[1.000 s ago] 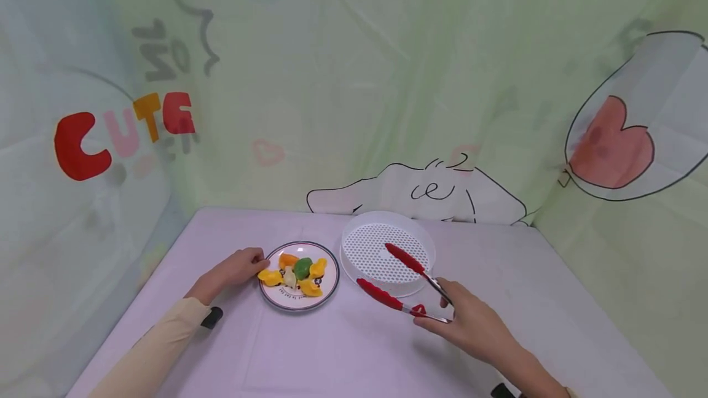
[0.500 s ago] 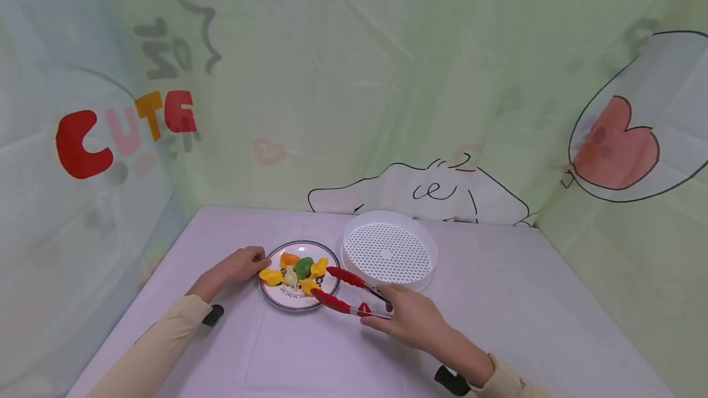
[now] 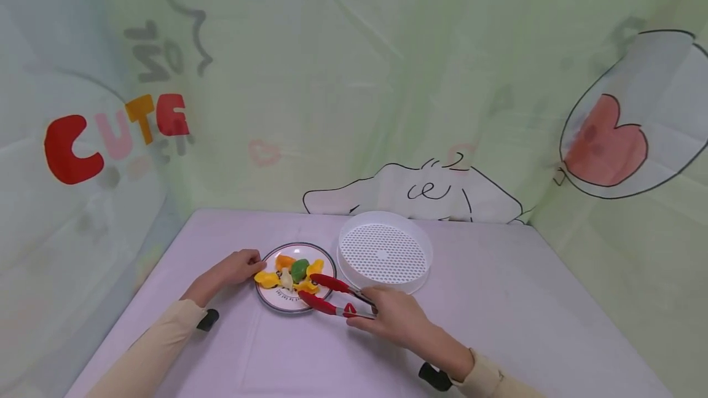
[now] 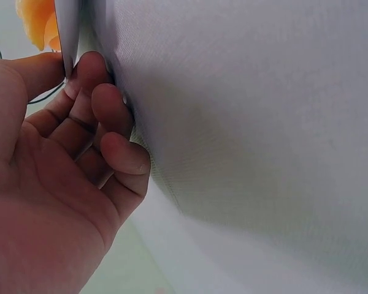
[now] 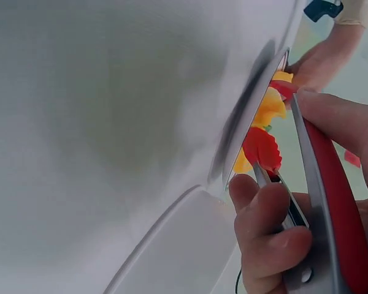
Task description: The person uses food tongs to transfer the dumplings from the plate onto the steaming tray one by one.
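Note:
My left hand (image 3: 238, 265) pinches the left rim of a white plate (image 3: 272, 298) with dark ring lines. In the left wrist view, the thumb lies on the plate's upper face and curled fingers sit at its underside. Several toy dumpling-like pieces lie on it: yellow (image 3: 267, 279), green (image 3: 299, 270), orange (image 3: 284, 261) and whitish. My right hand (image 3: 395, 315) grips metal tongs (image 3: 335, 284) with red tips. The tongs are spread, their tips at the front yellow piece (image 3: 307, 287) on the plate's right side; whether they touch it I cannot tell.
A round white steamer basket (image 3: 384, 253) with a perforated bottom stands right of the plate, behind the right hand. A pale cloth covers the table (image 3: 310, 361). Printed curtains (image 3: 343, 109) hang along the back and sides.
My right hand has carried the spread tongs leftward, from the front of the basket to over the plate. My left hand keeps its hold on the rim.

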The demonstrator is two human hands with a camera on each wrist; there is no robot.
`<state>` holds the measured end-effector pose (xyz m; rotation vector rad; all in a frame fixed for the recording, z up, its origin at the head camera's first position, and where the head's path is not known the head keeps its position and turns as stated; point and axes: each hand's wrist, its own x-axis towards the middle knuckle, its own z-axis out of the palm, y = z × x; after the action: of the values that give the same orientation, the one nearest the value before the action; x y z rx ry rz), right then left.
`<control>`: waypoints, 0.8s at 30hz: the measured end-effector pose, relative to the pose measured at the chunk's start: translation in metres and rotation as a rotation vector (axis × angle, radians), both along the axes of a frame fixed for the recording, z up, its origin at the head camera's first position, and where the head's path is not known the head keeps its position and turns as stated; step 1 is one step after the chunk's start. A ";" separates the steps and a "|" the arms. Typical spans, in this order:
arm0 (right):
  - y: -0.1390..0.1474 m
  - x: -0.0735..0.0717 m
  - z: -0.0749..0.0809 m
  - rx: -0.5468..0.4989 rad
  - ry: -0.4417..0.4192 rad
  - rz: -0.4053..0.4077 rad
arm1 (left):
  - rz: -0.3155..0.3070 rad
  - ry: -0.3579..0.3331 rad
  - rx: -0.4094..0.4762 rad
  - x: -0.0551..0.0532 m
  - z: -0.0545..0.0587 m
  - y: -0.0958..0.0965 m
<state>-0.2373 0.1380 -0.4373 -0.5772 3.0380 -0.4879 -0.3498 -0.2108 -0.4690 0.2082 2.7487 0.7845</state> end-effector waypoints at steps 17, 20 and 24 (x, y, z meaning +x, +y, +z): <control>0.003 -0.003 0.007 -0.035 0.006 -0.039 | 0.004 0.031 0.027 0.003 -0.006 -0.003; 0.013 -0.008 0.015 -0.061 0.015 -0.116 | 0.001 0.033 0.027 0.003 -0.004 -0.002; 0.040 -0.023 0.029 -0.049 0.031 -0.216 | 0.002 0.028 0.020 0.003 -0.003 -0.001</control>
<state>-0.2603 0.1783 -0.4086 -0.2599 3.1425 -0.5649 -0.3464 -0.2119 -0.4716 0.2221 2.7681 0.8158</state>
